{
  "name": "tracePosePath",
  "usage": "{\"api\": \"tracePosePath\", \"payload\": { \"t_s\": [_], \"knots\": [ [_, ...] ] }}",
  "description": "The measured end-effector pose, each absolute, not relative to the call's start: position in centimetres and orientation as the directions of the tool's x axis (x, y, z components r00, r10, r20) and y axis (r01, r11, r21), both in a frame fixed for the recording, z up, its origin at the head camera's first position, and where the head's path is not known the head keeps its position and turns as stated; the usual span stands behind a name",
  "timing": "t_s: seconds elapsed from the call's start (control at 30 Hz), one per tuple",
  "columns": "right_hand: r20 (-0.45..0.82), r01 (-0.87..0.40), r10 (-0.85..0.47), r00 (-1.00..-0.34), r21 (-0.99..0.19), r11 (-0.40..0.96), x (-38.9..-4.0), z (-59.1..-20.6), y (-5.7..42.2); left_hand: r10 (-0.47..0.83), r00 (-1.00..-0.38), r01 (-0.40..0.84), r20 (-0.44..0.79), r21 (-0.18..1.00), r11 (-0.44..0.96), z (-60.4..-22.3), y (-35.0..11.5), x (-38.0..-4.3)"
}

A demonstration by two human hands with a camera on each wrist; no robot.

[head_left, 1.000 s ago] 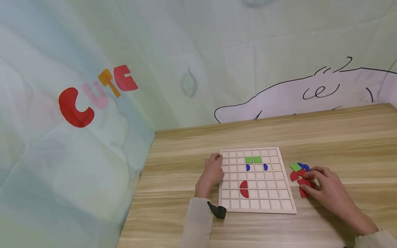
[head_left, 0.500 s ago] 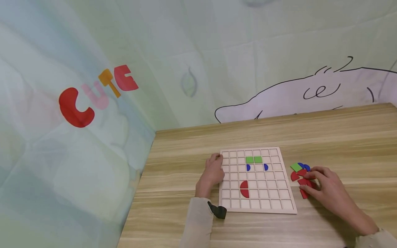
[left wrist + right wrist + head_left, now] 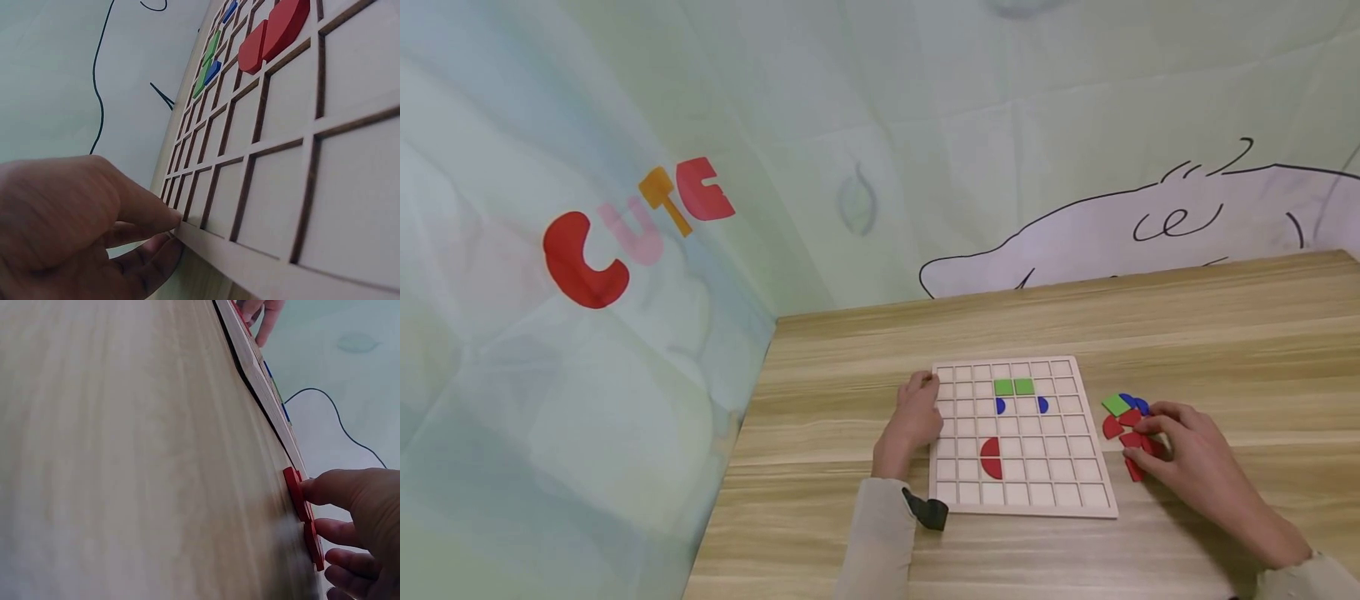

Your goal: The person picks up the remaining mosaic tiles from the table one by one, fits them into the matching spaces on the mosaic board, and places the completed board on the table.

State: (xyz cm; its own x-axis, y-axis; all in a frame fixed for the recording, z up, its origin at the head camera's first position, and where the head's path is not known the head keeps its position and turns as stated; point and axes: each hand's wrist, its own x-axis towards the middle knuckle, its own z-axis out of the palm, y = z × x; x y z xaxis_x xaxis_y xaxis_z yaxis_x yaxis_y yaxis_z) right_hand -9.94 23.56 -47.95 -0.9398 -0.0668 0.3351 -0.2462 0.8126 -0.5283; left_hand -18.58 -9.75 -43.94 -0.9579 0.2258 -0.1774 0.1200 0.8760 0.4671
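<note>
A pale wooden grid board [image 3: 1030, 509] lies flat on the table. My left hand [image 3: 916, 415] grips its left edge, fingertips at the rim in the left wrist view. Set in its cells are two green squares [image 3: 1003, 387], two blue half-round pieces [image 3: 1042, 405] and two red quarter-round pieces [image 3: 991, 468]. Right of the board, my right hand [image 3: 1198, 458] touches a small pile of loose red pieces [image 3: 1112, 427], thumb and index finger apart. In the right wrist view the thumb meets one red piece [image 3: 295, 494]; another red piece [image 3: 314, 545] lies by the other fingers.
Beside the red pile lie a loose green piece [image 3: 1117, 405] and blue pieces [image 3: 1141, 406]. The wood-grain table [image 3: 850, 350] ends at a printed cloth backdrop [image 3: 820, 167] behind and on the left. A black band [image 3: 925, 509] sits at the left wrist.
</note>
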Motion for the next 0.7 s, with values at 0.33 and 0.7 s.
{"api": "tracePosePath", "payload": {
  "t_s": [0.33, 0.7],
  "knots": [
    [0.344, -0.254, -0.070, -0.937, -0.529, 0.809, -10.0, -47.5, 23.5, 0.227, -0.959, 0.122, -0.173, 0.470, 0.874, -43.9, -9.7, -18.6],
    [0.410, -0.330, -0.108, -0.906, -0.521, 0.788, -10.4, -46.8, 22.9, 0.217, -0.959, 0.107, -0.181, 0.477, 0.872, -43.9, -9.7, -18.5]
  ]
}}
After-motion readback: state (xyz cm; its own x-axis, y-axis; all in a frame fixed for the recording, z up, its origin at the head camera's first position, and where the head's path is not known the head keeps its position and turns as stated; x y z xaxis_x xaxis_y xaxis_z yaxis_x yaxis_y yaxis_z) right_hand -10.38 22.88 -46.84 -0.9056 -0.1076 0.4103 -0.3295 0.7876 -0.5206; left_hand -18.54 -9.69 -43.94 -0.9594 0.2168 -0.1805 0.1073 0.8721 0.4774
